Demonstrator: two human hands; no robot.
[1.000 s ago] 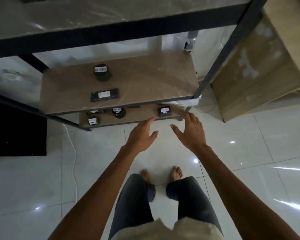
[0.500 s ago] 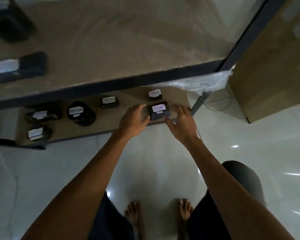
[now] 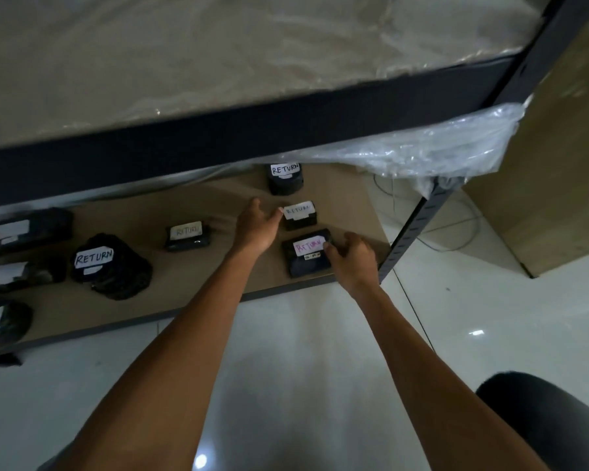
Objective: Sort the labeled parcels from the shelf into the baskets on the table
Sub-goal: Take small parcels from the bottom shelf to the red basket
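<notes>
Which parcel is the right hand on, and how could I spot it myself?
Look at the lower shelf board, at its front right corner beside the dark upright post. There lies a flat black parcel, with the right hand gripping its right edge. Its RETURN label is written in pink, whereas its neighbours' are in dark or faint ink.

On the bottom shelf point(image 3: 218, 202), the front parcel point(image 3: 306, 265) lies by the right corner, with my right grip point(image 3: 352, 260) holding its right edge. Behind it sits the middle parcel point(image 3: 300, 217), my left grip point(image 3: 256, 227) just left of it. The rear parcel point(image 3: 284, 183) lies farther back.
</notes>
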